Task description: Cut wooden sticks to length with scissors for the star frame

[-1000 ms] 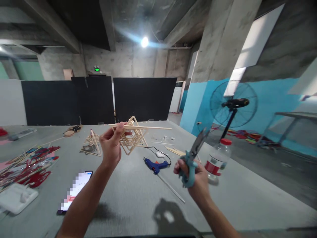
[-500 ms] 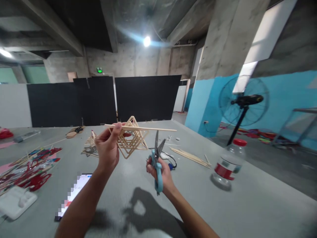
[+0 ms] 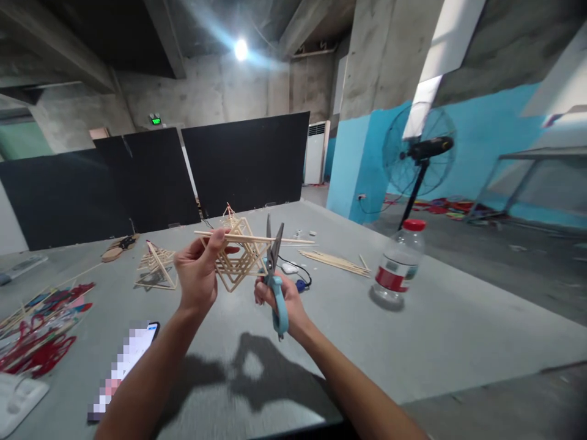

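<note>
Grey table (image 3: 435,330), concrete hall. Left hand (image 3: 198,276) pinches stick (image 3: 257,238) level above table, free end exposed. Right hand (image 3: 275,299) grips scissors (image 3: 274,269), blades parted astride stick for access. Frame (image 3: 236,260) behind.

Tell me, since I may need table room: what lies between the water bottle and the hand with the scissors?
In the head view, between the water bottle and the right hand there is only bare grey table; loose sticks lie farther back.
</note>
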Available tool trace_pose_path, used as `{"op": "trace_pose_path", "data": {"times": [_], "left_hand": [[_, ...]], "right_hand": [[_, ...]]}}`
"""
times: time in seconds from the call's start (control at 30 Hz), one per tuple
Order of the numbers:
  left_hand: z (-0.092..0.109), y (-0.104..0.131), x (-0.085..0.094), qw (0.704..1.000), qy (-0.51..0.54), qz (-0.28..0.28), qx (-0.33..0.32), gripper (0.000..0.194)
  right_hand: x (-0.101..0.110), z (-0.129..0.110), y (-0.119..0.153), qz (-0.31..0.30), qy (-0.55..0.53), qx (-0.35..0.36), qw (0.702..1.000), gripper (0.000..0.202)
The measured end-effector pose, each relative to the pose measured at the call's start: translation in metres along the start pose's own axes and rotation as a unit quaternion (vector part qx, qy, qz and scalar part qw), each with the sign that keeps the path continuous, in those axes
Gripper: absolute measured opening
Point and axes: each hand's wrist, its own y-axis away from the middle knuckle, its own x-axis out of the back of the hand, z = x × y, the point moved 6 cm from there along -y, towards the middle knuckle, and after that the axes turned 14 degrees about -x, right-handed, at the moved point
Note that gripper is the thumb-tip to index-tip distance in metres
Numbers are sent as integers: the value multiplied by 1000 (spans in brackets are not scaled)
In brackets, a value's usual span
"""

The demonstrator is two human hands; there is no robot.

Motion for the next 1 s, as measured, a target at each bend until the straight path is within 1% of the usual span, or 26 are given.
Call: {"op": "trace_pose_path", "data": {"times": [0.43,0.67,1.0], "left_hand": [[-9,5,-7,1000,0,11,9,33],[-11,5,-6,1000,7,16,14,32],[-11,6,-6,1000,14,13,19,31]], "right_hand": [[3,-4,0,12,-11,16,1000,54],[3,-3,0,23,-10,19,1000,51],[3,-8,2,27,1,21,999,52]]}}
